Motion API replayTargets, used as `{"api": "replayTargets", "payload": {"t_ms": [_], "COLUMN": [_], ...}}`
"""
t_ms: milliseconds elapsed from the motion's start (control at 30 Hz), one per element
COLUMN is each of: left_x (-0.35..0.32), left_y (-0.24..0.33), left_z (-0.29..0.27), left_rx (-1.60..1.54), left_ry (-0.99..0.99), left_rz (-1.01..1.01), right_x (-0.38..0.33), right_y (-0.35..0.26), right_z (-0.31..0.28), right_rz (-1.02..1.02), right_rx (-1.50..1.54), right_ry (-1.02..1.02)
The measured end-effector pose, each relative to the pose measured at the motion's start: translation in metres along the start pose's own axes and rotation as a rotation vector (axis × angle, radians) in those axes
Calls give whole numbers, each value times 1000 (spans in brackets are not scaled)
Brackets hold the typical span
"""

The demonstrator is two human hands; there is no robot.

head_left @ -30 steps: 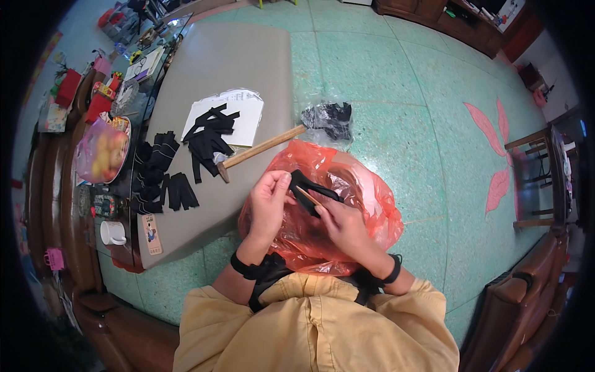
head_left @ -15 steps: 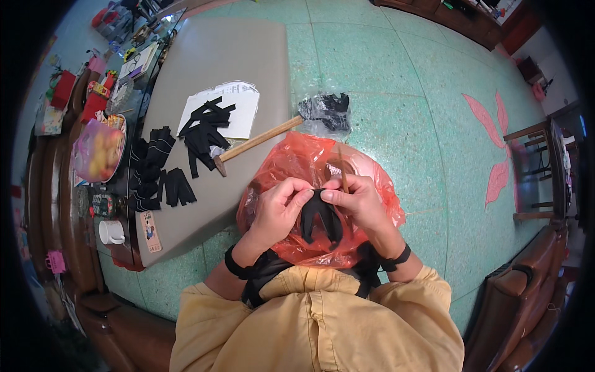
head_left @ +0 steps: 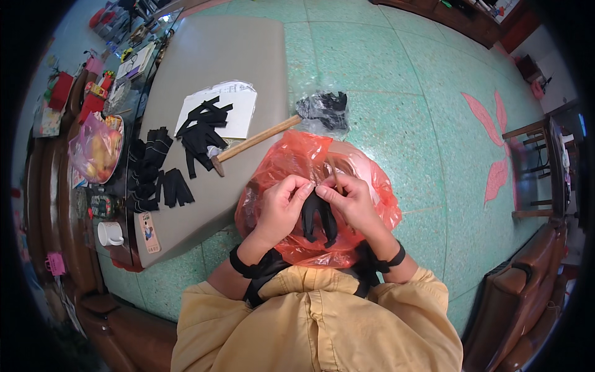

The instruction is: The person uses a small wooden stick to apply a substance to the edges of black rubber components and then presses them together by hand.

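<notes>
Black fabric strips (head_left: 310, 220) hang folded from my fingertips in two tails. My left hand (head_left: 279, 208) is closed, its thumb and forefinger pinching their top end. Close beside it, my right hand (head_left: 354, 203) pinches the same top end with thumb and fingers. A thin brown stick (head_left: 336, 173) pokes up from between the fingers of the right hand. Beneath both hands a translucent red plastic bag (head_left: 266, 177) spreads over my lap. What lies inside the bag is hard to make out.
On the grey bench (head_left: 248, 56) at left lie a wooden-handled hammer (head_left: 257, 137), a pile of black strips (head_left: 201, 142), bundled strips (head_left: 145, 164) and white paper (head_left: 242, 115). A clear bag of black pieces (head_left: 325, 111) lies ahead. A white mug (head_left: 110, 233) stands far left.
My fingertips have shifted slightly along the top of the black strips, and the hanging tails have swung a little. The stick has tilted to the left.
</notes>
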State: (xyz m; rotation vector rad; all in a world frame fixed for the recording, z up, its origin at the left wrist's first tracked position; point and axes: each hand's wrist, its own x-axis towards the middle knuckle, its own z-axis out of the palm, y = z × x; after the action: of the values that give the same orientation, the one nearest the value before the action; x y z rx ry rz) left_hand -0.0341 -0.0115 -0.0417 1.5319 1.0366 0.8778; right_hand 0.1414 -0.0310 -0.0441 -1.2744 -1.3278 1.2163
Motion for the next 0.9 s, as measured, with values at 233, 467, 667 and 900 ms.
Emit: {"api": "replayTargets", "payload": {"t_ms": [233, 467, 667, 900], "left_x": [-10, -7, -9, -18], "left_y": [17, 5, 12, 10], "left_z": [12, 9, 12, 11], "left_rx": [105, 371, 470, 292], "left_ry": [72, 197, 224, 241], "left_rz": [-21, 312, 304, 200], "right_x": [-4, -9, -6, -17], "right_y": [3, 6, 5, -13], "right_z": [8, 7, 18, 17], "right_rz": [133, 180, 90, -32], "right_rx": [224, 174, 158, 46], "right_ry": [232, 143, 96, 260]}}
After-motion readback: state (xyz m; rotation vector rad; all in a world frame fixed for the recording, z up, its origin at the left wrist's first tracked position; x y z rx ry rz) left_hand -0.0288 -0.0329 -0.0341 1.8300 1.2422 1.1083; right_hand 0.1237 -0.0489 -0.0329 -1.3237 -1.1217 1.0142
